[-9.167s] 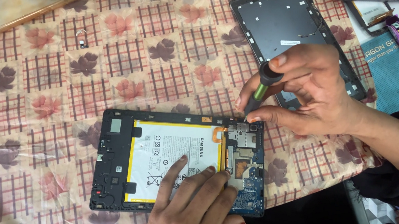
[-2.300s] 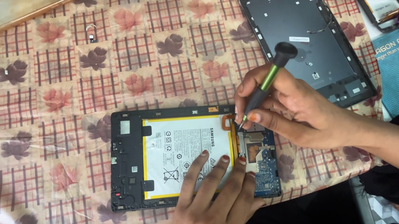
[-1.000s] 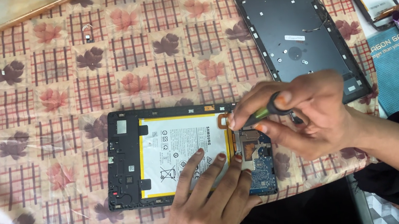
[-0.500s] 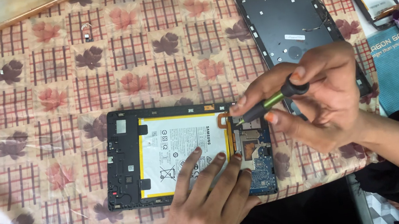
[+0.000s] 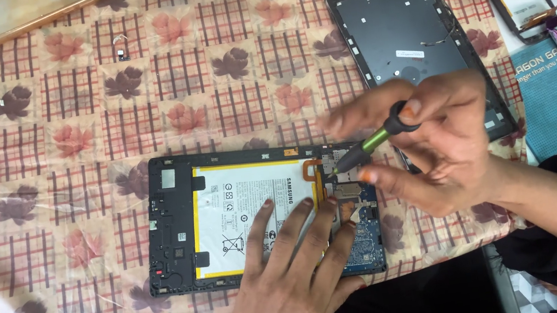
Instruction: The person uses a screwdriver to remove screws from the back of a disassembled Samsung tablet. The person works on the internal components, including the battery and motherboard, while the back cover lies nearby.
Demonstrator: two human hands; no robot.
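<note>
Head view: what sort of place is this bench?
Probably a small electronics repair spot. An opened tablet with battery and circuit board bare lies on a patterned tablecloth; its removed back cover lies nearby, and the right hand works a green-shafted screwdriver.

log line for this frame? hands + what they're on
left hand: flat on opened tablet | right hand: grip on green screwdriver, tip at tablet's upper right | back cover: apart, on tablecloth
</note>
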